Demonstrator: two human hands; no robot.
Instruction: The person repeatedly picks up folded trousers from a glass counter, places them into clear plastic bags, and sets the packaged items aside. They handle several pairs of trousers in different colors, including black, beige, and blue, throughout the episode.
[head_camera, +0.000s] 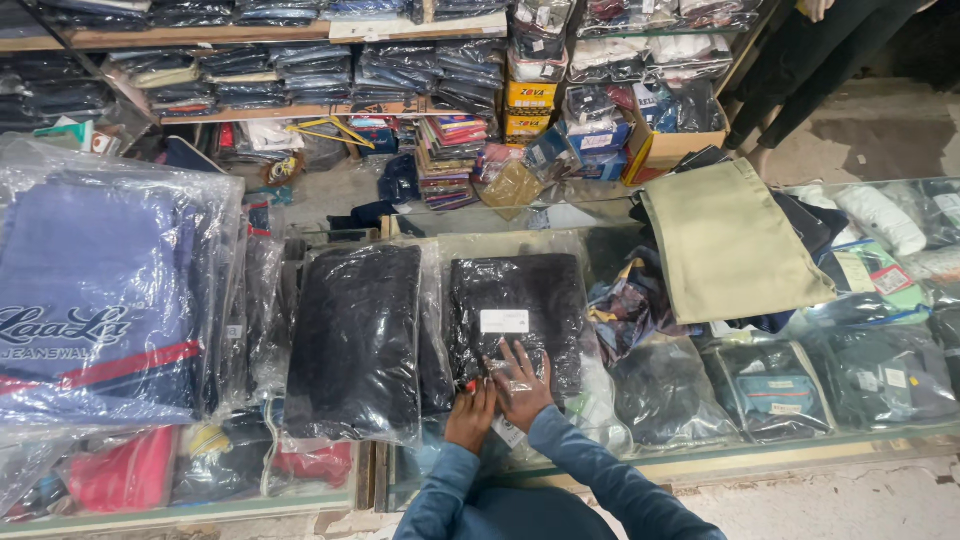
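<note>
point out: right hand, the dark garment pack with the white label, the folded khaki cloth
right hand (522, 385), head view, back of the hand.
dark garment pack with the white label (520, 290), head view, dark fabric above the label.
folded khaki cloth (725, 240), head view, middle of the top face.
</note>
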